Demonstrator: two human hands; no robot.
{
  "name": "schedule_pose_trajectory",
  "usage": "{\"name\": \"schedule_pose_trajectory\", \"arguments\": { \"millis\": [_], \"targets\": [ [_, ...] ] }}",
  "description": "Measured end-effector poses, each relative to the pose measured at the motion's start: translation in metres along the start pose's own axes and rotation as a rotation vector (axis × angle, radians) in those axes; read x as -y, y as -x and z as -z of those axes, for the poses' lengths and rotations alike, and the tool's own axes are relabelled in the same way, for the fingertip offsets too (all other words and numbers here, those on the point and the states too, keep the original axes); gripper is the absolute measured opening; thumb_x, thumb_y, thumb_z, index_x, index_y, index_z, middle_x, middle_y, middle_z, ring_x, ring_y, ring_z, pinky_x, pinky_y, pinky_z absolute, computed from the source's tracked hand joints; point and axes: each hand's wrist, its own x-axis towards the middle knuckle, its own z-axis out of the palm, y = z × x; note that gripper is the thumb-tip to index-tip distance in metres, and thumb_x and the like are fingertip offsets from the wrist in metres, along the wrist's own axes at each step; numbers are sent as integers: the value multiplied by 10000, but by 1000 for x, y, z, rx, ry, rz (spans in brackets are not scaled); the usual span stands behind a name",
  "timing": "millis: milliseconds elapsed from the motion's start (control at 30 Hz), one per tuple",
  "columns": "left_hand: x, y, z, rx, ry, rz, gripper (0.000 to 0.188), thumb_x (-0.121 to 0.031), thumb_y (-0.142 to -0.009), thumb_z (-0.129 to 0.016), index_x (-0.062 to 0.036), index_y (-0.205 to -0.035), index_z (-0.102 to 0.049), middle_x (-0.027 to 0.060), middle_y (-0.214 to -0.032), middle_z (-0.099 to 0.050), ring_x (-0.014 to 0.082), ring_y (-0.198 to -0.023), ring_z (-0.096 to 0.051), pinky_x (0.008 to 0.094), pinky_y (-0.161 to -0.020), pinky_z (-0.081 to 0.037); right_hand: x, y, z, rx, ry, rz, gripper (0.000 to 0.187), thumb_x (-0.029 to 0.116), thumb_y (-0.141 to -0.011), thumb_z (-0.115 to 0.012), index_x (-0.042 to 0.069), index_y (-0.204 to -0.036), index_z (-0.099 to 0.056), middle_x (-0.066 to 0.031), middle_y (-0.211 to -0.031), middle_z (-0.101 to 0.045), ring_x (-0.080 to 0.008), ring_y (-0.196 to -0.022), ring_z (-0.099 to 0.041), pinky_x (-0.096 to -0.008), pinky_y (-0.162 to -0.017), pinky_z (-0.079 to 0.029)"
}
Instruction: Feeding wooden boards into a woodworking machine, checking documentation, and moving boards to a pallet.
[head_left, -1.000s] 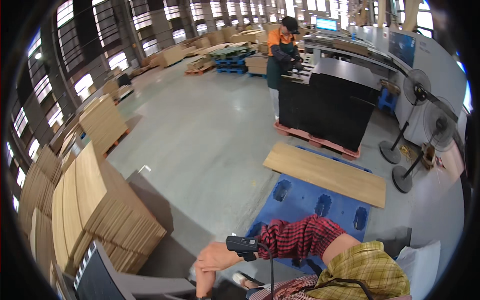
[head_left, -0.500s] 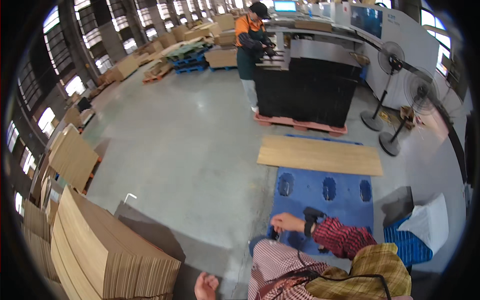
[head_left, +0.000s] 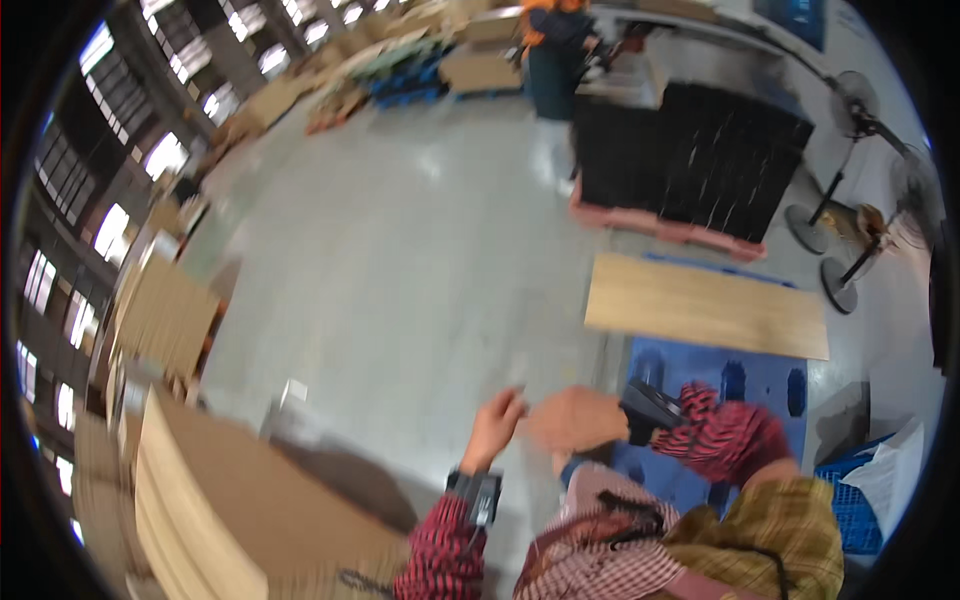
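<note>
In front of my body, my left hand (head_left: 495,428) is raised with its fingers bent together, and no object shows in it. Close beside it, almost touching its fingertips, is my right hand (head_left: 578,418), smeared by motion so its fingers cannot be made out. Dark bands circle both wrists below red-and-black sleeves. Beyond my right forearm a light wood-coloured board (head_left: 705,305) lies flat across the far part of a blue plastic pallet (head_left: 650,365). A tall stack of similar boards (head_left: 270,490) stands at my lower left, apart from my left hand.
A co-worker (head_left: 555,65) stands at the back beside a black-sided stack (head_left: 690,165) on a pink pallet (head_left: 665,228). Two standing fans (head_left: 838,285) are at the right. A blue crate (head_left: 850,510) with white sheeting sits near right. More stacked boards (head_left: 165,320) line the left.
My left hand has risen from the lower edge toward my right hand, and the two are now close together. The view has shifted, moving the board and pallet rightward in the picture.
</note>
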Motion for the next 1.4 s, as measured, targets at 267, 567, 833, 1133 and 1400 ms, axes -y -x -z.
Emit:
{"name": "schedule_pose_trajectory", "arguments": {
  "millis": [267,567,833,1133,1400],
  "targets": [
    [141,-170,72,-93,1146,533,257,-224,-868,-536,-41,-1048,-534,115,-786,-586,254,-794,-578,382,-751,-477,-320,10,-5,275,252,-718,309,382,-816,-536,90,-805,-636,-133,-734,-628,-350,-673,-603,-469,-562,-467],
    [178,-288,87,1,1212,957,282,-168,-912,-459,-4,-1140,-485,109,-885,-550,226,-734,-506,318,-680,-456,-459,-71,29,139,85,-915,277,357,-852,-491,116,-855,-627,-109,-766,-640,-335,-733,-619,-458,-604,-483],
    [141,-564,142,289,740,719,408,-69,-894,-425,50,-1280,-368,121,-950,-517,203,-779,-495,328,-718,-464,-604,-126,119,-244,-170,-1104,298,322,-861,-492,59,-934,-611,-125,-777,-647,-295,-697,-623,-410,-642,-485],
    [140,-837,104,431,737,629,337,-230,-914,-455,37,-1120,-459,165,-833,-589,271,-748,-589,398,-703,-489,-721,-83,174,-790,-664,-1310,278,260,-902,-503,3,-871,-602,-64,-679,-622,-125,-593,-611,-255,-556,-493],
    [131,-919,56,566,715,840,383,-231,-906,-483,31,-1179,-428,203,-903,-598,321,-852,-606,424,-803,-492,-849,-97,170,-976,-1005,-1382,257,232,-914,-508,-3,-886,-608,-59,-704,-621,-122,-630,-603,-243,-577,-496]
  ]
}}
